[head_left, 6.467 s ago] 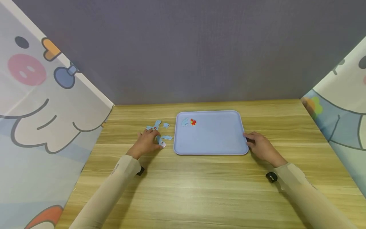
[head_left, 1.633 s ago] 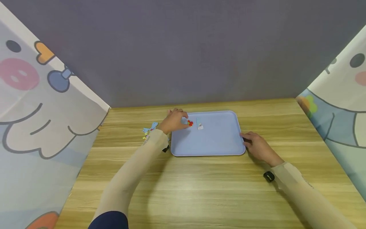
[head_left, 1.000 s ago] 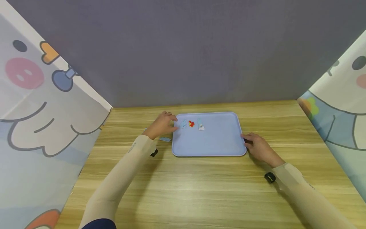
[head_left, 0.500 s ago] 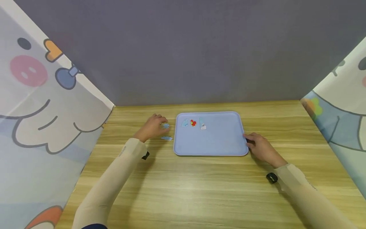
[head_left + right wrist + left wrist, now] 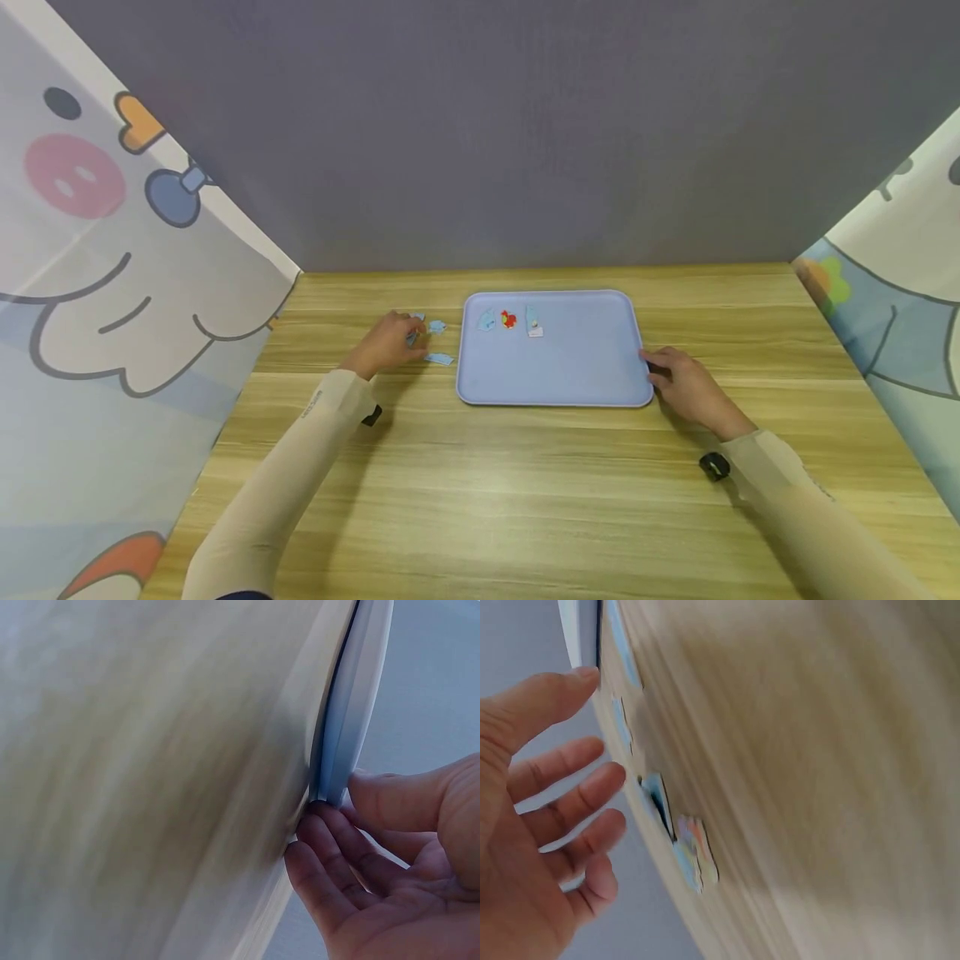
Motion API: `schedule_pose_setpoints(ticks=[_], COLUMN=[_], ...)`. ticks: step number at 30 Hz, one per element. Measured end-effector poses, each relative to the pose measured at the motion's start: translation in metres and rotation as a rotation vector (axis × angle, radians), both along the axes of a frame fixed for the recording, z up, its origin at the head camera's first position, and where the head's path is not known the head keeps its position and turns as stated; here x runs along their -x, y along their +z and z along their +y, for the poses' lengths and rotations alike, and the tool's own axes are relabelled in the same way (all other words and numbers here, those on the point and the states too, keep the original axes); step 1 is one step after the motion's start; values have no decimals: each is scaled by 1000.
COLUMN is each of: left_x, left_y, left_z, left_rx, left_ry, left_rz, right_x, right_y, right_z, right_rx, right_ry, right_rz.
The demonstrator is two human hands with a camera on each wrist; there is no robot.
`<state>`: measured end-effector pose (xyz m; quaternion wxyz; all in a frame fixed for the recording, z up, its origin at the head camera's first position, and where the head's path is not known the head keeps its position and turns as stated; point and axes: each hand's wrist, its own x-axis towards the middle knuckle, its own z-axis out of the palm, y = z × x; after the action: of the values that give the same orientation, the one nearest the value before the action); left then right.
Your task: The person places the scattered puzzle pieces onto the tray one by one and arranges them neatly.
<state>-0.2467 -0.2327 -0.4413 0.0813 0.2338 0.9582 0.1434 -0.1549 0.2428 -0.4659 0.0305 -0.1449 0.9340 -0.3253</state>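
Note:
My left hand (image 5: 386,343) hovers over loose flat puzzle pieces left of the tray, its fingers apart and relaxed; the left wrist view shows nothing held. Near its fingertips lie overlapping light-blue pieces and a multicoloured piece (image 5: 697,844). A small light-blue piece (image 5: 437,327) and a long light-blue strip (image 5: 438,359) lie closer to the tray. My right hand (image 5: 682,382) grips the right edge of the pale blue tray (image 5: 570,367), thumb on the wall and fingertips at the bottom edge. On the tray's upper left sit a light-blue piece (image 5: 487,320), a red piece (image 5: 508,319) and a tall blue-and-white piece (image 5: 533,321), spaced apart.
The wooden table (image 5: 495,492) extends on both sides of the tray and in front of it. A grey partition (image 5: 540,142) rises behind the table. Cartoon-printed panels (image 5: 172,333) stand at left and right.
The blue-and-white piece was beside my left hand 6.5 s ago and is now on the tray. My left hand has moved from the tray back left to the loose pieces. The right hand stays put.

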Motion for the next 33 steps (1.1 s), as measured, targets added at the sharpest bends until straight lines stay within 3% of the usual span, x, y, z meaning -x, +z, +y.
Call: schedule_pose_setpoints(ticks=[6,11,19,27,33], left_x=[-7,-12,-13,-13,-16], left_y=[-6,-7,-7,-8,-5], left_z=[12,25,35,35,36], left_rx=[59,90,165,148,215], left_ry=[109,183,174,188,221], left_rz=[-103,-115,-42,-31,-14], right_x=[0,1,1,1,1], right_y=[-1,-1,-2,-2,-1], right_z=[0,-1,-1,0,0], right_rx=[7,5,6,4,0], right_ry=[-1,0,0,2,-13], right_rz=[9,9,9,13,-6])
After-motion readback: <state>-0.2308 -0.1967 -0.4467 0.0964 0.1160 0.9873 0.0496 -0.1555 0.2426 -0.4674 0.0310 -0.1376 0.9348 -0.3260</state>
